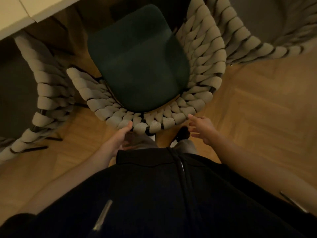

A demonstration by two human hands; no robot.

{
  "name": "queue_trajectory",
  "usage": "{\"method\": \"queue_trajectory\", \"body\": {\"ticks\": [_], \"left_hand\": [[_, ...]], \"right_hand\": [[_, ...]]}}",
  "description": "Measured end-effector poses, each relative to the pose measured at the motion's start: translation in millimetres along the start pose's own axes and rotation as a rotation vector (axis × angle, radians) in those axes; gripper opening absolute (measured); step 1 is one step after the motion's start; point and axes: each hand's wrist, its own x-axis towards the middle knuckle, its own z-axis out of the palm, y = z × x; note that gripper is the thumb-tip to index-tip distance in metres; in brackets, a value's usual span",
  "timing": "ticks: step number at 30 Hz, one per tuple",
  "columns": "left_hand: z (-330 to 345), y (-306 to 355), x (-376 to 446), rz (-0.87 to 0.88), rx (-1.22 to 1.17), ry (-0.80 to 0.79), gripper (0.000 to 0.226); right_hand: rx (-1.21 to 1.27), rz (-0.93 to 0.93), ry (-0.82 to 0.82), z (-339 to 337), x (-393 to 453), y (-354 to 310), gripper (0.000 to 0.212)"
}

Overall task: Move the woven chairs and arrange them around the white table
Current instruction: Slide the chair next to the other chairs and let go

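A woven chair with a beige braided backrest and a dark green seat cushion stands right below me, its front tucked toward the white table at the top left. My left hand is at the back rim. Its thumb touches the weave and its fingers hang loose below, apart from the rim. My right hand hovers with fingers spread, and one fingertip is just at the rim's right rear.
A second woven chair stands close on the left beside the table, and a third on the right nearly touches the middle one. Herringbone wood floor lies open to the right. My dark clothing fills the bottom.
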Motion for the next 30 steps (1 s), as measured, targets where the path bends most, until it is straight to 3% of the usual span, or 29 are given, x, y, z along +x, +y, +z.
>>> {"method": "queue_trajectory", "body": {"ticks": [4,10,11,13,14,18,21,30], "left_hand": [[25,-11,-2,-0.008,-0.150,0.034,0.106],[73,-21,3,0.046,-0.517,0.224,0.078],[82,-19,2,0.055,-0.560,0.227,0.064],[96,-14,5,0.066,-0.635,0.246,0.035],[102,-11,9,0.066,-0.680,0.267,0.032],[108,-3,16,0.050,-0.869,0.372,0.047],[108,0,18,0.040,-1.024,0.326,0.046],[95,7,23,0.010,-1.153,0.280,0.025]], "right_hand": [[0.035,0.010,-0.051,-19,21,-16,0.064],[0.087,0.055,-0.116,-53,58,-51,0.082],[0.091,0.065,-0.117,-57,64,-57,0.084],[0.076,0.059,-0.113,-65,74,-68,0.076],[0.071,0.054,-0.118,-67,78,-73,0.069],[0.093,0.079,-0.153,-69,92,-84,0.056],[0.170,0.121,-0.155,-64,98,-85,0.040],[0.288,0.221,-0.107,-54,117,-86,0.042]]}}
